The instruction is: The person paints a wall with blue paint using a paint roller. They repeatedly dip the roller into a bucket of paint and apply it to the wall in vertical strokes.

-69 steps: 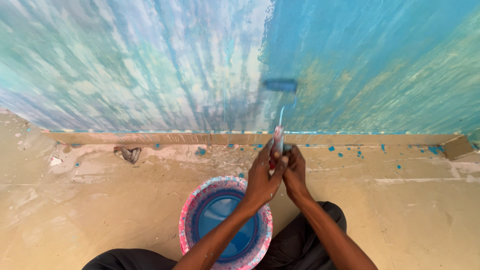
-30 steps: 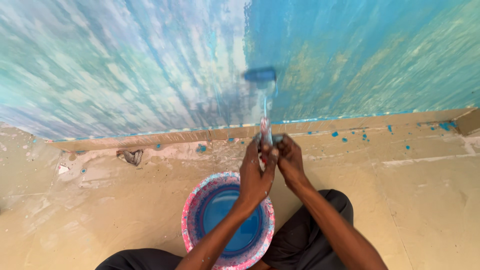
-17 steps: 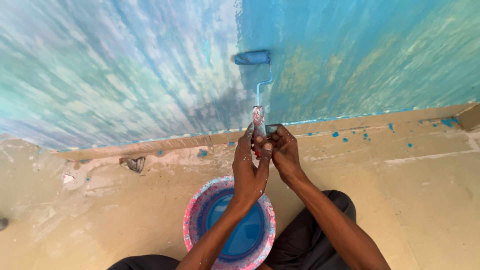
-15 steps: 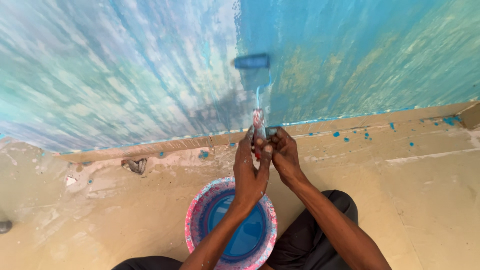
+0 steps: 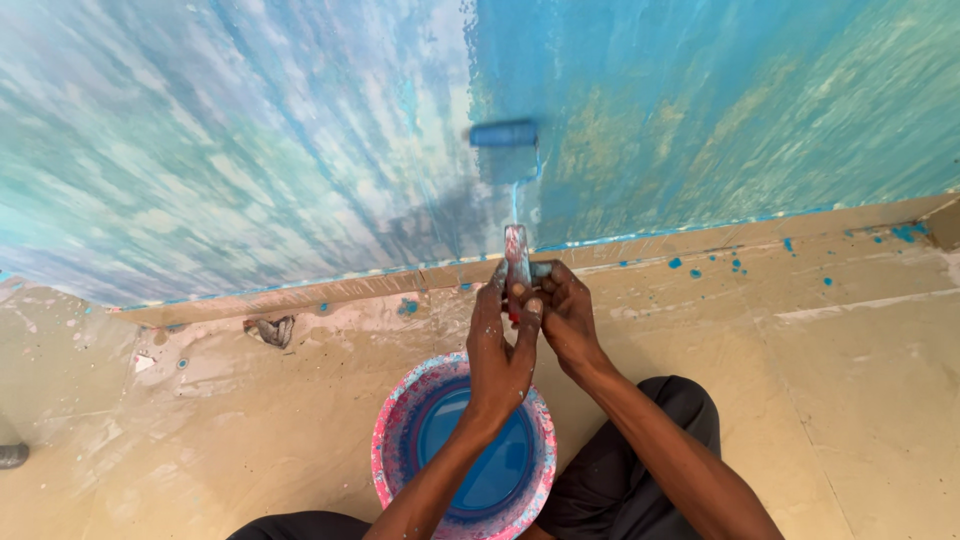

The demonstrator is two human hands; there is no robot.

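- Left hand [image 5: 503, 345] clenched round the roller handle [image 5: 517, 262], thumb side up; right hand [image 5: 566, 315] wrapped on same handle from the other side, both touching each other.
- Handle upright, just above the bucket's far rim, in front of the wall's bottom edge.
- Paint roller [image 5: 503, 134] on thin wire frame above hands, pressed flat on the wall [image 5: 250, 150], at the seam between pale streaky left part & deeper blue right part.
- Change vs approx. half a sec ago: roller sits a bit lower on wall; vs over 2 s ago, clearly higher. Up-then-down stroke, roller blurred, so mid-pass. Grip same throughout, both hands on handle.
- Meaning, as a guess: coating goes on in vertical strokes along the seam; left part looks thin, right part fuller.
- Bucket [image 5: 400, 440] w/ blue paint, pink-spattered rim, on floor [image 5: 850, 400] between knees, below hands.
- Counts: 2 hands, 1 roller, 1 bucket, 1 small dark scrap [image 5: 272, 330] near wall's bottom edge at left, many blue drips on floor toward right edge.
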